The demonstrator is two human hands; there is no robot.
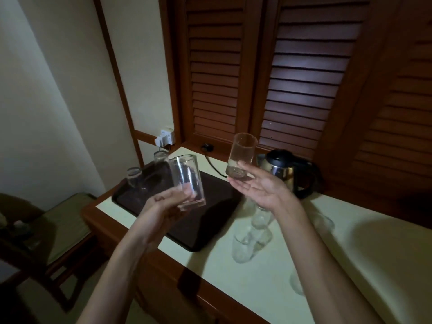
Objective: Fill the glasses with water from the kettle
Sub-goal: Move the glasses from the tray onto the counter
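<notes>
On the bench [350, 253], nearest me: clear glasses [243, 249] stand clustered on my side of the kettle [287, 174], well short of it; they look empty.
Left hand [163, 202]: fingers wrapped round the lower end of a straight tumbler [187, 181], raised left of the kettle, above the dark tray [210, 230].
Right hand [259, 188]: thumb and fingers pinch the foot of a tapered glass [242, 155], tilted, just in front of the kettle.
Doing it well: I'd stand both upright beside the cluster, mouths up, before freeing a hand for pouring.
Kettle: on the bench, lid down, untouched.
Farther left of the kettle: two tray glasses [134, 176], seemingly mouth-down; I'd turn them first.
</notes>
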